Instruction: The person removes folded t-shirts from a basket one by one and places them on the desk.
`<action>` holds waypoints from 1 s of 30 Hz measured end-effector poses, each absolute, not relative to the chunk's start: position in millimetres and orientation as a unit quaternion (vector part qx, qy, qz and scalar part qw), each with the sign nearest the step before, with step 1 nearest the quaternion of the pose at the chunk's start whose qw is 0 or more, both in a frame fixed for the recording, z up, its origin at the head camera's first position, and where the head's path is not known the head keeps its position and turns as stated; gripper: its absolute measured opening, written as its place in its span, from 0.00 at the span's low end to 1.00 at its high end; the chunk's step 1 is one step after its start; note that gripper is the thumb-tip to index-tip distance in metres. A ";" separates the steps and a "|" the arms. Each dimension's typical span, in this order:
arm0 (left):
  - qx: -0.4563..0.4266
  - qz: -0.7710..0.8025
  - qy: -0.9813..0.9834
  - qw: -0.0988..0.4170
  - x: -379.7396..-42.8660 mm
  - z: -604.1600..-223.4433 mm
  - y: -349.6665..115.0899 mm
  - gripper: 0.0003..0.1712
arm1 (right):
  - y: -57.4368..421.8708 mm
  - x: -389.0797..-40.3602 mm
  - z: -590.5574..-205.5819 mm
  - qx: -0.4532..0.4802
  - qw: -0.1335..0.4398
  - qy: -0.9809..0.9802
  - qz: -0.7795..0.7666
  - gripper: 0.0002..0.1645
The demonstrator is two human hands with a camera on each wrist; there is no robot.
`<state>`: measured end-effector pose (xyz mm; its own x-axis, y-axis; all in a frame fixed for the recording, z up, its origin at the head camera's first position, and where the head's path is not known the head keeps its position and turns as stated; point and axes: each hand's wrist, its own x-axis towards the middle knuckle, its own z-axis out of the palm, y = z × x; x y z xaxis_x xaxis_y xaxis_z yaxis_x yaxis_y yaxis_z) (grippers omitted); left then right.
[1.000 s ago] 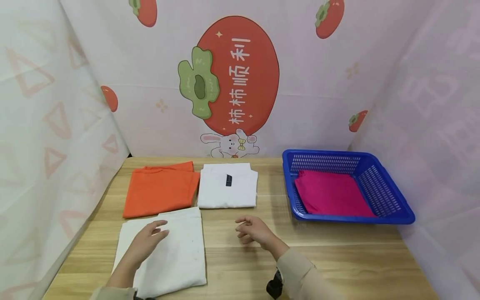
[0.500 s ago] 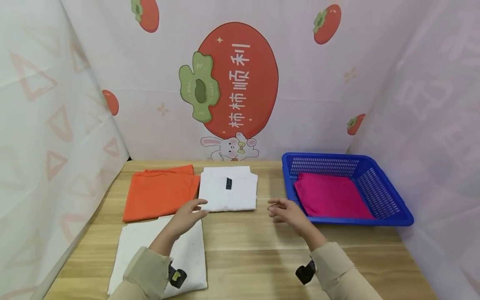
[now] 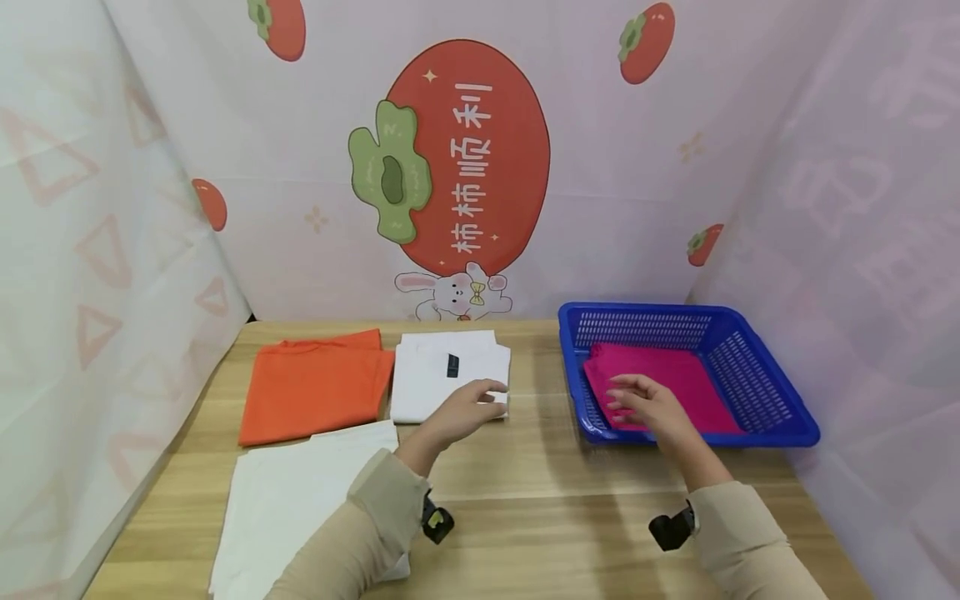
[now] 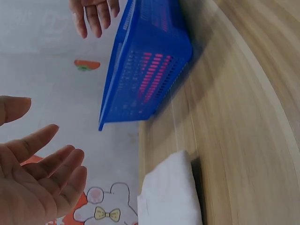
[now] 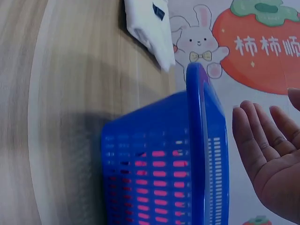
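In the head view my left hand (image 3: pixel 459 414) hovers near the front right corner of a folded white garment (image 3: pixel 442 367) with a dark label. Its fingers are relaxed and hold nothing, as the left wrist view also shows. My right hand (image 3: pixel 651 410) is over the near left part of a blue plastic basket (image 3: pixel 765 392), fingers loosely bent and bare. Inside the basket lies a folded magenta garment (image 3: pixel 690 379), partly hidden by that hand. In the right wrist view, the right hand (image 5: pixel 272 154) is beside the basket's rim (image 5: pixel 197 140), holding nothing.
A folded orange garment (image 3: pixel 315 387) lies at the back left of the wooden table (image 3: pixel 517 533). In front of it is a larger folded white cloth (image 3: pixel 285 500), partly covered by the left sleeve. Printed curtains (image 3: pixel 615 167) enclose the back and sides.
Both hands have moved right: the left from over the larger white cloth to the labelled white garment, the right from the table's middle to over the basket. The garments and basket have stayed put.
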<state>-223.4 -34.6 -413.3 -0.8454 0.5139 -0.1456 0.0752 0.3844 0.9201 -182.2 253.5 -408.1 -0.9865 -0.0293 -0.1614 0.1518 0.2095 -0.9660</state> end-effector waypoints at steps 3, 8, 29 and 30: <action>0.195 0.541 0.785 0.233 -228.9 -409.2 -13.7 0.20 | 269.7 -184.8 -409.1 0.041 0.054 0.775 -0.629 0.27; 0.200 0.554 0.767 0.252 -241.5 -403.5 16.7 0.19 | 293.8 -191.5 -409.2 0.056 0.035 0.782 -0.620 0.24; 0.174 0.573 0.737 0.315 -258.6 -410.6 126.2 0.12 | 373.3 -223.5 -413.8 0.160 0.072 0.856 -0.487 0.31; 0.176 0.559 0.748 0.311 -256.9 -410.8 129.8 0.11 | 375.4 -221.6 -415.0 0.166 0.076 0.866 -0.466 0.30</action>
<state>-256.9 129.8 -410.8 -0.7448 0.6109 -0.2685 -0.0850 0.3122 0.9462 -221.6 375.4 -415.0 -0.9333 0.2161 -0.2868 0.3584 0.5099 -0.7820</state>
